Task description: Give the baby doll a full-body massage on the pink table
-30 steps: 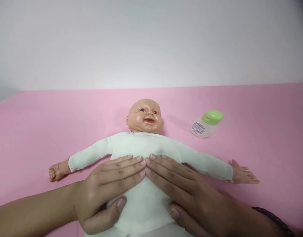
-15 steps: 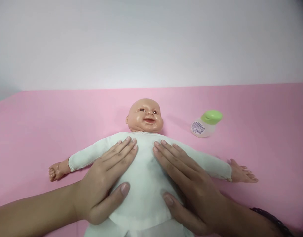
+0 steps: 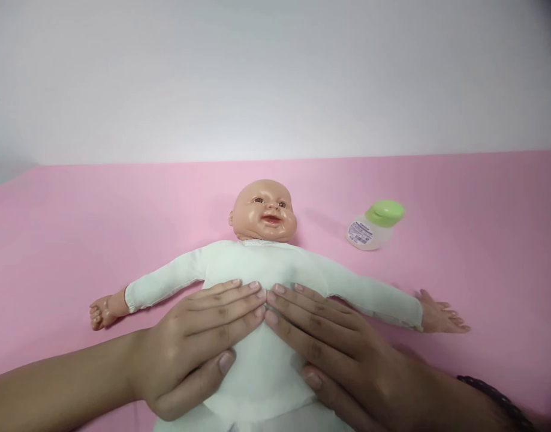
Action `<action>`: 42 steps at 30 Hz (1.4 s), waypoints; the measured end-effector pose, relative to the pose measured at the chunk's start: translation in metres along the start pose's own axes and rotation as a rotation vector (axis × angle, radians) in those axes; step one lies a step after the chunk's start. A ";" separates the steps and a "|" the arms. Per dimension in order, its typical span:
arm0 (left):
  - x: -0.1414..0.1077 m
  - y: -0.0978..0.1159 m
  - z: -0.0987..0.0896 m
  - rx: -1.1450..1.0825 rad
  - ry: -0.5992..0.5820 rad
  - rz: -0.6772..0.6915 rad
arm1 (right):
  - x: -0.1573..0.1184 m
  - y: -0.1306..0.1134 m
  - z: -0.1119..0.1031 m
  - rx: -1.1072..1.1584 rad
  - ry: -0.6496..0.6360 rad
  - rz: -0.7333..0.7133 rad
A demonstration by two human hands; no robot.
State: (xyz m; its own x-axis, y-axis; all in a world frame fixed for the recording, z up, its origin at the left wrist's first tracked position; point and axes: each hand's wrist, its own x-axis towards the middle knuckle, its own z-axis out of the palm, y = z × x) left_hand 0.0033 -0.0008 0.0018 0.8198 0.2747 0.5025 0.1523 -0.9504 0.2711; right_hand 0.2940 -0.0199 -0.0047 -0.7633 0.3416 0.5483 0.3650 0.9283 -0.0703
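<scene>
A baby doll [image 3: 266, 258] with a bald plastic head and a white cloth body lies on its back, arms spread to both sides. My left hand [image 3: 198, 342] lies flat on the left part of its chest, fingers stretched out. From the other side, my right hand [image 3: 338, 342] rests flat on the chest too, its fingers straight. The fingertips of both hands meet, or nearly meet, at the middle of the chest. Each thumb points inward, lower on the belly. Neither hand grips anything. The doll's legs are mostly cut off by the lower edge of the view.
The doll lies on a pink surface [image 3: 77, 240] that ends at a pale wall [image 3: 275, 78]. A clear bottle [image 3: 369, 231] with a green cap and a printed label stands right of the doll's head, above its outstretched arm.
Both hands have slid inward and slightly down the chest, so the fingertips, which were apart, now come together at the middle. The doll and the bottle have stayed in place.
</scene>
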 end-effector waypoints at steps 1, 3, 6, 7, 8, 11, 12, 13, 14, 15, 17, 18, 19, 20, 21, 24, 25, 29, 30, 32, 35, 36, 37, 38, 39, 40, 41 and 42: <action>0.000 0.000 0.000 -0.004 -0.021 -0.018 | 0.001 0.000 0.000 0.002 -0.031 0.004; 0.001 0.000 -0.001 -0.004 -0.067 -0.063 | 0.003 0.001 -0.001 0.006 -0.103 0.025; 0.001 0.000 -0.002 0.000 -0.121 -0.129 | 0.003 0.003 -0.001 0.026 -0.159 0.076; 0.000 0.001 -0.002 0.002 -0.128 -0.148 | 0.003 0.004 -0.001 0.034 -0.166 0.097; 0.000 0.001 -0.001 0.003 -0.130 -0.167 | 0.002 0.004 0.000 0.041 -0.170 0.117; 0.000 0.002 0.002 0.004 -0.082 -0.221 | -0.001 0.003 0.004 0.048 -0.168 0.166; 0.000 0.003 0.003 0.008 -0.065 -0.240 | -0.002 0.002 0.005 0.045 -0.159 0.175; 0.000 0.004 0.003 0.016 -0.054 -0.260 | -0.002 0.001 0.006 0.039 -0.145 0.187; 0.000 0.004 0.004 0.029 -0.050 -0.277 | -0.003 0.000 0.007 0.032 -0.131 0.201; 0.001 0.005 0.004 0.049 -0.051 -0.293 | -0.004 0.000 0.009 0.024 -0.116 0.219; 0.001 0.005 0.004 0.093 -0.047 -0.313 | -0.006 -0.001 0.012 0.009 -0.092 0.256; 0.001 0.005 0.004 0.111 -0.035 -0.315 | -0.006 -0.001 0.013 -0.001 -0.079 0.273; 0.001 0.005 0.004 0.125 -0.016 -0.310 | -0.007 -0.001 0.014 -0.012 -0.070 0.282; 0.001 0.004 0.005 0.137 0.005 -0.302 | -0.007 0.000 0.014 -0.023 -0.055 0.283; 0.001 0.004 0.005 0.148 0.026 -0.289 | -0.007 0.000 0.015 -0.033 -0.035 0.279; 0.000 0.003 0.004 0.189 0.096 -0.227 | -0.004 0.001 0.012 -0.052 0.035 0.251; 0.000 0.004 0.004 0.204 0.112 -0.208 | -0.003 0.001 0.011 -0.058 0.058 0.243; 0.002 0.006 0.002 0.231 0.157 -0.141 | 0.003 -0.001 0.004 -0.074 0.141 0.227; 0.003 0.007 0.001 0.229 0.169 -0.122 | 0.004 -0.002 0.002 -0.074 0.163 0.227; 0.005 0.007 0.001 0.216 0.195 -0.077 | 0.005 -0.003 0.001 -0.072 0.200 0.220; 0.007 0.007 0.000 0.198 0.222 -0.027 | 0.007 -0.005 0.000 -0.040 0.234 0.183; 0.007 0.007 0.000 0.198 0.227 -0.019 | 0.007 -0.004 0.000 -0.021 0.247 0.162; 0.007 0.007 0.000 0.201 0.226 -0.011 | 0.007 -0.004 0.001 -0.001 0.259 0.143; 0.007 0.007 -0.001 0.205 0.222 -0.005 | 0.007 -0.004 0.000 0.014 0.273 0.130; 0.007 0.007 -0.001 0.207 0.215 -0.003 | 0.006 -0.004 0.000 0.025 0.284 0.115; 0.006 0.007 -0.001 0.202 0.204 -0.003 | 0.006 -0.004 -0.001 0.031 0.284 0.104; 0.005 0.007 -0.001 0.191 0.189 -0.009 | 0.005 -0.004 -0.001 0.034 0.267 0.097; 0.004 0.006 -0.001 0.174 0.172 -0.018 | 0.005 -0.004 -0.002 0.033 0.232 0.098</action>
State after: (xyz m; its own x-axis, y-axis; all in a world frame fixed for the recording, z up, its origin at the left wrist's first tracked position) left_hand 0.0073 -0.0056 0.0064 0.7124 0.2986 0.6351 0.2714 -0.9518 0.1430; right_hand 0.2900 -0.0224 0.0003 -0.5807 0.3911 0.7141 0.4105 0.8981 -0.1580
